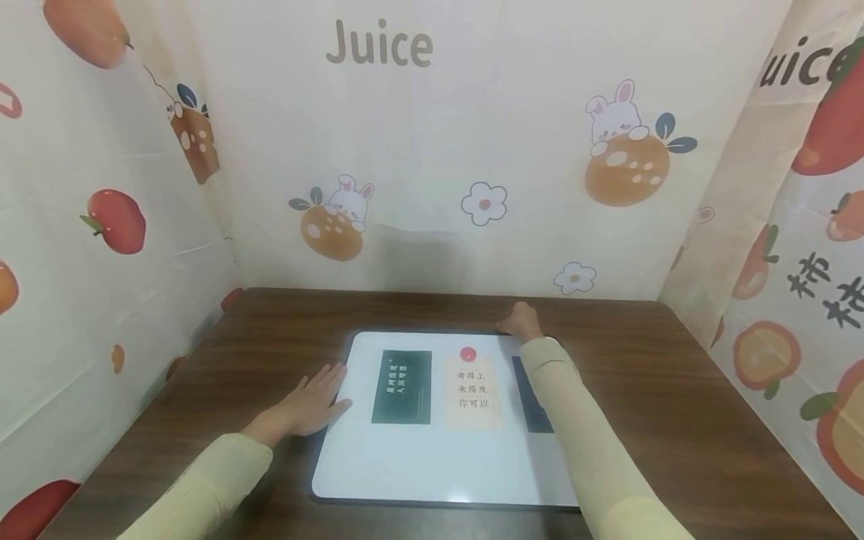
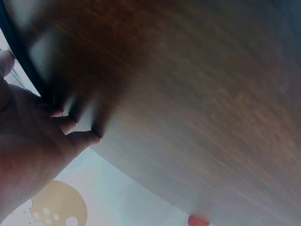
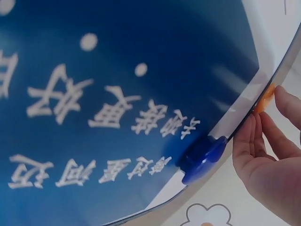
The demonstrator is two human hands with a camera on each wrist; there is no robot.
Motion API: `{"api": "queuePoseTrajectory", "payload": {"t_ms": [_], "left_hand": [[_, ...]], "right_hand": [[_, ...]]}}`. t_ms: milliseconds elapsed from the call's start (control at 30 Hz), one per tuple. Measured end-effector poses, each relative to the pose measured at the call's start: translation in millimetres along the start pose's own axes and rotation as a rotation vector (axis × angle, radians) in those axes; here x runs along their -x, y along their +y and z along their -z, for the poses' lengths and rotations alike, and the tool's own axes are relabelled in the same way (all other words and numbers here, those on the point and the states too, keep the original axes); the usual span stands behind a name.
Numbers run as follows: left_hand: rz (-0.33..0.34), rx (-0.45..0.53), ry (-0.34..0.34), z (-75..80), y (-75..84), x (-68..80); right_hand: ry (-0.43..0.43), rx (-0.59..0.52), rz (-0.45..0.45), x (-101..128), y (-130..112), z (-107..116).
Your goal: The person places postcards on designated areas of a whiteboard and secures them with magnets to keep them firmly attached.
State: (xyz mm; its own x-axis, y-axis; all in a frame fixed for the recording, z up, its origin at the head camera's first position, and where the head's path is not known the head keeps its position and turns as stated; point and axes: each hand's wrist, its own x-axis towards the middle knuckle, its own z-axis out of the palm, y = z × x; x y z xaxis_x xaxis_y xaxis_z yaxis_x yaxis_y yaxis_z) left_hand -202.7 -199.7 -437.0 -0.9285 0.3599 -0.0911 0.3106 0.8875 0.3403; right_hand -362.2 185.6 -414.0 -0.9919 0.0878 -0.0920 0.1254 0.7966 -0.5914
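Note:
A whiteboard (image 1: pixel 405 465) with a dark rim lies on the table. It carries a green card (image 1: pixel 401 390), a cream card (image 1: pixel 475 416) with a round red magnet (image 1: pixel 468 354) at its top, and a dark blue card (image 3: pixel 155 42) with white characters. The right sleeve partly covers the blue card in the head view. At the board's left edge rests my left hand (image 1: pixel 307 405), fingers extended, several fingertips (image 2: pixel 94 138) touching the table. My right hand (image 3: pixel 270 155) pinches a small orange magnet (image 3: pixel 266 100) at the far edge, beside a blue magnet (image 3: pixel 203 160) on the blue card.
The brown wooden table (image 1: pixel 675 420) extends around the board. Behind it hangs a pale curtain (image 1: pixel 418 150) printed with fruit, rabbits and flowers, and similar printed sheets (image 1: pixel 155 300) enclose the left and right sides.

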Motion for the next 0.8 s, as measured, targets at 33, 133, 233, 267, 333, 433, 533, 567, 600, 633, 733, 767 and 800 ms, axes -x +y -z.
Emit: {"api": "queuePoseTrajectory", "payload": {"t_ms": [33, 133, 233, 267, 333, 433, 533, 567, 600, 633, 733, 767, 800], "left_hand": [[-0.001, 0.002, -0.006, 1.6, 1.4, 0.3], [0.005, 0.011, -0.027, 6.6, 6.0, 1.7], [0.005, 0.028, -0.024, 9.7, 8.9, 3.3], [0.008, 0.026, -0.025, 10.0, 9.2, 3.7], [0.008, 0.018, -0.023, 10.0, 9.3, 4.2], [0.007, 0.015, -0.018, 9.0, 8.7, 5.1], [0.01, 0.017, -0.017, 8.0, 8.5, 6.0], [0.012, 0.018, -0.017, 7.9, 8.6, 6.2], [0.012, 0.018, -0.016, 7.9, 8.6, 6.4], [0.012, 0.016, -0.015, 8.0, 8.7, 6.4], [0.011, 0.014, -0.013, 8.3, 8.6, 6.1], [0.011, 0.016, -0.012, 8.6, 8.9, 6.0], [0.01, 0.016, -0.011, 8.8, 8.8, 5.8]], "right_hand": [[0.002, 0.006, 0.001, -0.2, 0.2, -0.2], [0.008, 0.016, 0.014, 0.0, 0.2, -0.2], [0.007, 0.005, 0.016, 0.6, -0.2, 0.1], [0.006, 0.0, 0.015, 0.8, -0.1, 0.0], [0.005, -0.008, 0.013, 1.3, 0.3, -0.2], [0.007, -0.019, 0.018, 1.8, 1.5, -0.3], [0.011, -0.041, 0.021, 1.7, 3.0, -0.9], [0.012, -0.047, 0.022, 1.4, 3.7, -1.1], [0.012, -0.052, 0.023, 1.1, 4.5, -1.2], [0.013, -0.059, 0.024, 0.7, 5.3, -1.5], [0.018, -0.078, 0.026, -1.2, 7.9, -1.8], [0.019, -0.086, 0.026, -1.5, 8.5, -1.7], [0.02, -0.097, 0.023, -2.0, 8.8, -1.7]]}}
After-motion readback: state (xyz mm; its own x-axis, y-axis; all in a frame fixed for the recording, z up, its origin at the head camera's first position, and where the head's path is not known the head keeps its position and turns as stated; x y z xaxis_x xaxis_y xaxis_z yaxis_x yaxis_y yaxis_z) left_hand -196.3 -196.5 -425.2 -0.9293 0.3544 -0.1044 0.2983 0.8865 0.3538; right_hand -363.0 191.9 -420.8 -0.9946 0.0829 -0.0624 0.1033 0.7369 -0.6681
